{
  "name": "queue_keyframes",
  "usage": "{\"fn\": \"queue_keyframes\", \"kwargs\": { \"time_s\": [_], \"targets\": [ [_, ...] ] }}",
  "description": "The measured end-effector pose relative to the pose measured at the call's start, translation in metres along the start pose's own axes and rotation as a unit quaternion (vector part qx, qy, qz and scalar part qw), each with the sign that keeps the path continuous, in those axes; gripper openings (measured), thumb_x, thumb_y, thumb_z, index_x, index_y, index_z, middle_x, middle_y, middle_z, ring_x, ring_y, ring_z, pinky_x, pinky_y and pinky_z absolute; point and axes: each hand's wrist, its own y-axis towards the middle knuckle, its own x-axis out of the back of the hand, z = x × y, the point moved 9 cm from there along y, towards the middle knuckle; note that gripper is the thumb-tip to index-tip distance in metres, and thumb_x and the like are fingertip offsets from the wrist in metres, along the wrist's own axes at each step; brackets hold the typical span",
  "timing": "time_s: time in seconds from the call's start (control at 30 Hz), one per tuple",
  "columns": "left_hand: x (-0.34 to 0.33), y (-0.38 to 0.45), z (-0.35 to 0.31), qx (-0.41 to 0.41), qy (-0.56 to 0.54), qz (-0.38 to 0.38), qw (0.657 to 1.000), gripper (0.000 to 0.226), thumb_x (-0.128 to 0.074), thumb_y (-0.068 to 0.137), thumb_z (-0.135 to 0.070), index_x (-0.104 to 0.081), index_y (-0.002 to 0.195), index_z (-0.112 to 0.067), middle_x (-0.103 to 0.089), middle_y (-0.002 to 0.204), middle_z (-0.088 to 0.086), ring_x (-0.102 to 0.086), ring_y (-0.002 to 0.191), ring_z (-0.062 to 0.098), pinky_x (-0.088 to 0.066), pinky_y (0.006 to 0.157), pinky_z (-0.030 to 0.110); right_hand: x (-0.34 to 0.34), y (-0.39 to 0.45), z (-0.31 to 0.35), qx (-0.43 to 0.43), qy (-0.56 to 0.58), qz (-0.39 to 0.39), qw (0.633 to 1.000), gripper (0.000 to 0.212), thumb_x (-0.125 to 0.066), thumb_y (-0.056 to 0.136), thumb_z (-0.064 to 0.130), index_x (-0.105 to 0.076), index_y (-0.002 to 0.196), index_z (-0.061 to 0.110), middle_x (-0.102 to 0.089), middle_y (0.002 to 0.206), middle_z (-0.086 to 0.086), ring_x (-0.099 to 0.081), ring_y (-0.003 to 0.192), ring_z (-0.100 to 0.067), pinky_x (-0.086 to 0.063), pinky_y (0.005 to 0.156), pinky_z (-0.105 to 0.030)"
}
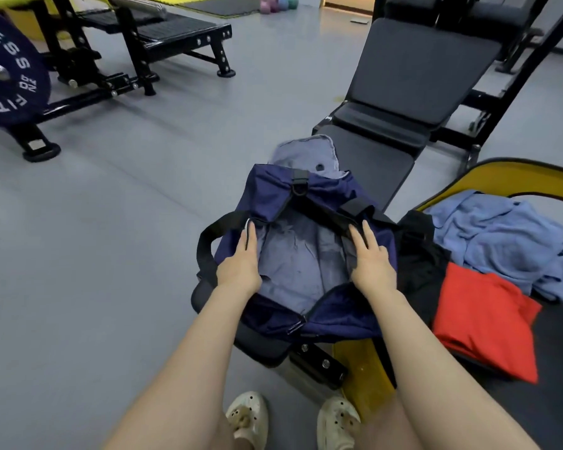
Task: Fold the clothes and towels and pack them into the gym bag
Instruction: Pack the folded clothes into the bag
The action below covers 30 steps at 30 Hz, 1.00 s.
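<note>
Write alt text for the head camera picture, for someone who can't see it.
Two bare hands, left hand and right hand, spread open a navy gym bag on a black bench, showing only its grey lining. To the right lie a red garment, a black garment and a crumpled blue towel, all still unpacked.

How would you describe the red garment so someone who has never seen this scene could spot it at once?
Start at the open navy gym bag on the black bench, then look right to the heap of clothes beside it. The red garment lies nearest the camera, below the crumpled blue cloth and right of a black garment. It is the only bright red thing there.
</note>
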Motion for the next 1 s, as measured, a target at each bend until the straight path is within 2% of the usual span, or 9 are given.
{"fn": "queue_keyframes", "kwargs": {
  "time_s": [0.2, 0.27, 0.33, 0.4, 0.53, 0.67, 0.77, 0.87, 1.0],
  "targets": [
    [0.000, 0.006, -0.009, -0.018, 0.045, -0.016, 0.999, 0.097, -0.054, 0.089, -0.008, 0.022, 0.148, -0.024, 0.015, 0.159, -0.006, -0.043, 0.131, 0.026, -0.047, 0.081, 0.032, 0.011, 0.003, 0.018, 0.057, 0.104, -0.032, 0.992, 0.071, -0.046, 0.095, 0.011, -0.012, 0.150, 0.042, 0.002, 0.161, 0.006, -0.036, 0.124, -0.035, -0.044, 0.073, -0.036],
    [0.000, 0.005, -0.014, -0.026, 0.068, -0.009, 0.997, 0.099, -0.056, 0.088, -0.006, 0.020, 0.149, -0.026, 0.017, 0.159, -0.001, -0.051, 0.121, 0.026, -0.048, 0.079, 0.032, 0.020, 0.001, 0.019, 0.073, 0.128, -0.055, 0.987, 0.060, -0.041, 0.101, 0.028, -0.011, 0.150, 0.040, -0.005, 0.161, 0.005, -0.032, 0.132, -0.032, -0.044, 0.083, -0.039],
    [0.000, 0.002, -0.018, -0.032, 0.088, -0.004, 0.996, 0.100, -0.055, 0.086, -0.001, 0.018, 0.149, -0.027, 0.020, 0.158, 0.000, -0.057, 0.095, 0.027, -0.047, 0.068, 0.031, 0.029, -0.002, 0.009, 0.064, 0.174, -0.077, 0.980, 0.056, -0.035, 0.102, 0.040, -0.011, 0.152, 0.036, -0.019, 0.158, 0.004, -0.028, 0.137, -0.027, -0.041, 0.091, -0.041],
    [0.001, 0.002, -0.019, -0.036, 0.095, -0.007, 0.995, 0.100, -0.055, 0.086, 0.000, 0.017, 0.150, -0.027, 0.019, 0.158, 0.000, -0.058, 0.094, 0.026, -0.044, 0.066, 0.030, 0.030, -0.005, -0.009, 0.028, 0.195, -0.078, 0.977, 0.062, -0.035, 0.098, 0.051, -0.012, 0.153, 0.030, -0.028, 0.155, 0.002, -0.028, 0.139, -0.024, -0.039, 0.097, -0.043],
    [0.002, 0.002, -0.016, -0.037, 0.096, -0.027, 0.994, 0.098, -0.053, 0.084, 0.001, 0.015, 0.150, -0.021, 0.011, 0.159, -0.001, -0.058, 0.109, 0.025, -0.041, 0.067, 0.029, 0.001, -0.014, -0.034, -0.067, 0.139, 0.035, 0.987, 0.086, -0.039, 0.082, 0.077, -0.005, 0.151, 0.039, -0.008, 0.161, 0.000, -0.016, 0.145, -0.031, -0.026, 0.112, -0.054],
    [0.004, 0.001, -0.013, -0.028, 0.096, -0.040, 0.994, 0.096, -0.050, 0.082, 0.004, 0.014, 0.151, -0.018, 0.011, 0.159, -0.004, -0.061, 0.104, 0.023, -0.040, 0.064, 0.028, -0.014, -0.014, -0.023, -0.061, 0.126, 0.082, 0.987, 0.073, -0.048, 0.091, 0.043, -0.005, 0.150, 0.043, -0.005, 0.161, 0.003, -0.019, 0.142, -0.041, -0.029, 0.107, -0.050],
    [0.009, -0.001, -0.009, -0.019, 0.116, -0.047, 0.992, 0.095, -0.047, 0.081, 0.006, 0.014, 0.151, -0.018, 0.013, 0.159, -0.004, -0.056, 0.076, 0.023, -0.032, 0.050, 0.025, -0.014, -0.011, -0.002, -0.015, 0.149, 0.074, 0.986, 0.069, -0.043, 0.092, 0.023, -0.011, 0.152, 0.037, -0.009, 0.161, 0.003, -0.022, 0.143, -0.035, -0.026, 0.113, -0.047],
    [0.013, -0.002, -0.004, -0.014, 0.130, -0.044, 0.990, 0.098, -0.046, 0.080, 0.010, 0.013, 0.151, -0.024, 0.016, 0.158, -0.008, -0.048, 0.067, 0.024, -0.036, 0.055, 0.028, -0.011, -0.009, 0.022, 0.025, 0.177, 0.060, 0.982, 0.066, -0.038, 0.094, 0.012, -0.014, 0.152, 0.029, -0.011, 0.160, 0.001, -0.024, 0.143, -0.027, -0.026, 0.114, -0.047],
    [0.026, -0.001, 0.007, 0.001, 0.143, -0.049, 0.988, 0.100, -0.046, 0.080, 0.013, 0.014, 0.150, -0.027, 0.019, 0.157, -0.010, -0.040, 0.056, 0.021, -0.037, 0.056, 0.029, -0.014, -0.006, 0.049, 0.056, 0.198, 0.056, 0.977, 0.063, -0.033, 0.094, 0.006, -0.018, 0.151, 0.030, -0.017, 0.159, 0.007, -0.032, 0.138, -0.029, -0.031, 0.110, -0.042]
  ]
}}
